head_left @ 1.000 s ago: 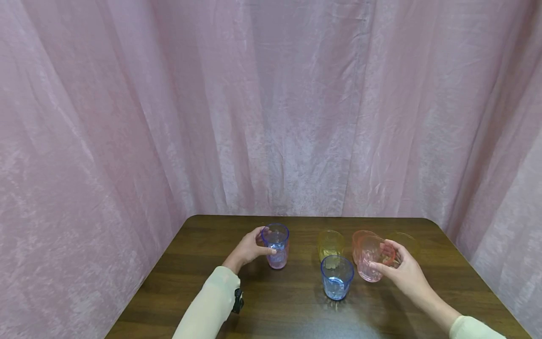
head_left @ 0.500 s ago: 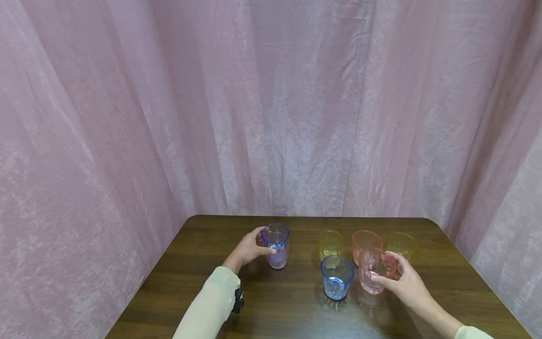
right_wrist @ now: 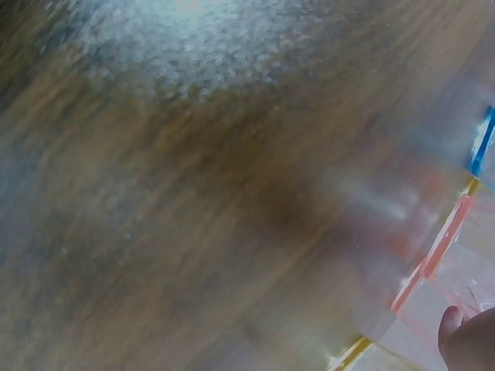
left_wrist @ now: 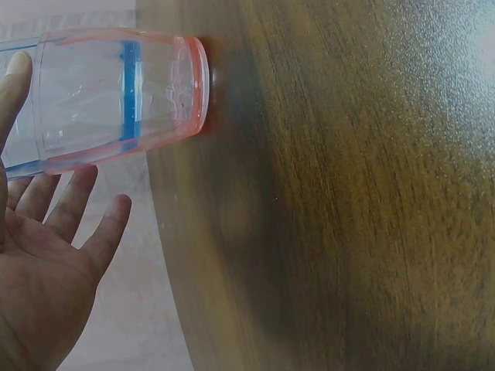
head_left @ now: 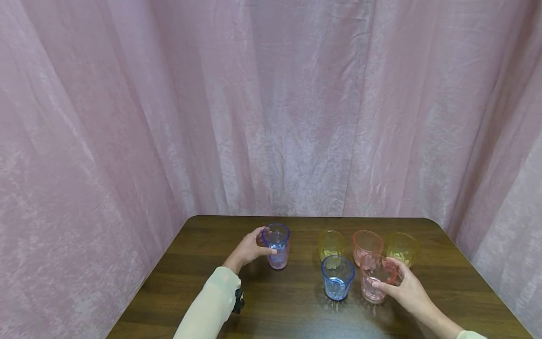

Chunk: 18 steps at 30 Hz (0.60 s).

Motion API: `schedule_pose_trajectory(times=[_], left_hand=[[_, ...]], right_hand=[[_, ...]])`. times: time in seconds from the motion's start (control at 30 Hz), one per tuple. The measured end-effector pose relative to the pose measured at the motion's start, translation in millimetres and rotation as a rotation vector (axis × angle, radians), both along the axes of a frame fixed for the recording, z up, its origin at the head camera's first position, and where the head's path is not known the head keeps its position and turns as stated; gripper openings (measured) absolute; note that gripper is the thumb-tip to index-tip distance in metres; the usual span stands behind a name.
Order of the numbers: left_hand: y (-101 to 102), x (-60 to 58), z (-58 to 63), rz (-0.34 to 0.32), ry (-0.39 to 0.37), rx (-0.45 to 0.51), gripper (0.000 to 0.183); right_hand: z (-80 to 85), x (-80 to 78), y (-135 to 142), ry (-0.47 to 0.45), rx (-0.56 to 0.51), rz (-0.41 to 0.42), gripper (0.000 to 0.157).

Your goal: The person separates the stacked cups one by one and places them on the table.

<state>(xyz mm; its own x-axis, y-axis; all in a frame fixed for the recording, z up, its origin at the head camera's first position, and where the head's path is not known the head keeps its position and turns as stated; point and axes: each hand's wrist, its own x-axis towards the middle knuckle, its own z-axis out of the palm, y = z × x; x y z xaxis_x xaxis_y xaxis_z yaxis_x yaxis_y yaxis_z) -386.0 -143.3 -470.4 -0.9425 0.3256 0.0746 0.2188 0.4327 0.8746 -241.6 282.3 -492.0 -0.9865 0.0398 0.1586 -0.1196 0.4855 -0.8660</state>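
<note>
My left hand [head_left: 249, 248] grips a clear blue-rimmed cup [head_left: 276, 231] nested inside a pink cup [left_wrist: 170, 93], upright on the left half of the table. In the left wrist view the pink base meets the wood. Toward the right, my right hand [head_left: 405, 286] holds another pink cup [head_left: 372, 293] between thumb and fingers, upright and low at the tabletop. Just left of it stands a blue cup [head_left: 337, 284]. Behind are a yellow cup [head_left: 331, 241], a pink cup [head_left: 367, 241] and a second yellow cup [head_left: 403, 246], partly behind the right fingers.
The dark wooden table [head_left: 237, 306] has rounded far corners. Pink curtains [head_left: 271, 117] hang behind it and at both sides. The right-hand cups stand close together, with narrow gaps between them.
My right hand has brought its pink cup down and nearer to me, away from the pink cup behind, to beside the blue cup. The left hand and its nested cups stay still.
</note>
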Motion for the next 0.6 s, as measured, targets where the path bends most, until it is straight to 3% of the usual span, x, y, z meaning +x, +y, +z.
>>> schedule_pose_trajectory(times=[0.6], left_hand=[[-0.3,-1.1,-1.4,0.001,0.003,0.010,0.083]], right_hand=[[-5.4,1.4,-0.9,-0.014,-0.005,0.062,0.090]])
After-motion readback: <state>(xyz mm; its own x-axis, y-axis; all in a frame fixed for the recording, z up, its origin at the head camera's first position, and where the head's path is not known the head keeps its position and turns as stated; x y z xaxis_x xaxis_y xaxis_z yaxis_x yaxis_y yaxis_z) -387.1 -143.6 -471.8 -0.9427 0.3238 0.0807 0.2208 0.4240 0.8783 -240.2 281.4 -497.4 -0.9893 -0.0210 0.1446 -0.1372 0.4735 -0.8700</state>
